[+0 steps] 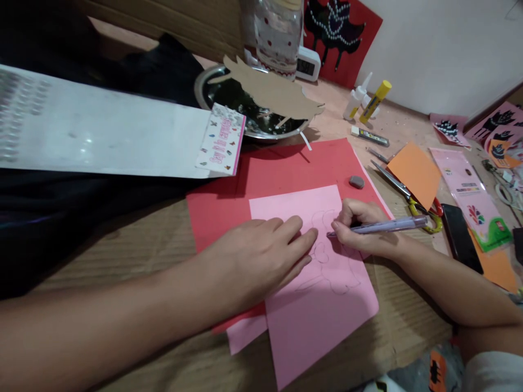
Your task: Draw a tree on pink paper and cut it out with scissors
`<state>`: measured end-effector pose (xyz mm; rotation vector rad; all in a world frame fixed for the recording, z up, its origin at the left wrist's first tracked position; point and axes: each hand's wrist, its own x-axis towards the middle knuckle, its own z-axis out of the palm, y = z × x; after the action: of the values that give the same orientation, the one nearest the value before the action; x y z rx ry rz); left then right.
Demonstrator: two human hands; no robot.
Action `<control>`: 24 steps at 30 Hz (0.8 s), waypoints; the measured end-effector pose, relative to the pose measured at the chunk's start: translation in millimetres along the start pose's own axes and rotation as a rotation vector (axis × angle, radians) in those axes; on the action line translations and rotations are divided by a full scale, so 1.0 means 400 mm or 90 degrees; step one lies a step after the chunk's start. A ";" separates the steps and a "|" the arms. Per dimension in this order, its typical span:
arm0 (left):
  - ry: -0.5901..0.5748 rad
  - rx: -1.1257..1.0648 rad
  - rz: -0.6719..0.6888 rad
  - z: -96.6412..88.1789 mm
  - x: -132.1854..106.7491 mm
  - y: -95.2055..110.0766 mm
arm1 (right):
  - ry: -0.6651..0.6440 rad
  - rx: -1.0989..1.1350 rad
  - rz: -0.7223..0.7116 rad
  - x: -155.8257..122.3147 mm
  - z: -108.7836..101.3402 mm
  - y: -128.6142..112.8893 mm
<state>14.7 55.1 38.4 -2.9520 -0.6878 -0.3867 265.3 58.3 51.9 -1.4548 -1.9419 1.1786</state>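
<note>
My left hand (265, 256) lies flat on a pink sheet of paper (322, 332), fingers stretched out toward the drawing. A purple pencil (394, 224) is gripped in my right hand (353, 223), its tip at the paper's surface. Thin grey outlines of rounded, curling shapes (321, 252) cover the middle of the pink sheet, partly hidden by my hands. Beneath it is a larger red sheet (278, 169), and a pink corner (247, 333) shows at the lower left. A small grey eraser (357, 182) rests on the red sheet, beyond my right hand.
Scissors (392, 179) lie partly under orange paper (415, 171), near a black phone (461, 237). Glue bottles (355, 103) and a glue stick (376, 102) stand behind. A metal bowl (200, 87) holds a cardboard cutout (269, 90); a long white pad (122, 130) is left.
</note>
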 end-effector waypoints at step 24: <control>0.017 -0.012 -0.003 0.006 -0.002 0.002 | -0.035 0.011 -0.002 -0.001 -0.007 0.008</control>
<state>15.0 54.6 36.1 -2.9579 -0.6930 -0.4345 269.5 59.3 50.7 -1.4238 -1.9640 1.2428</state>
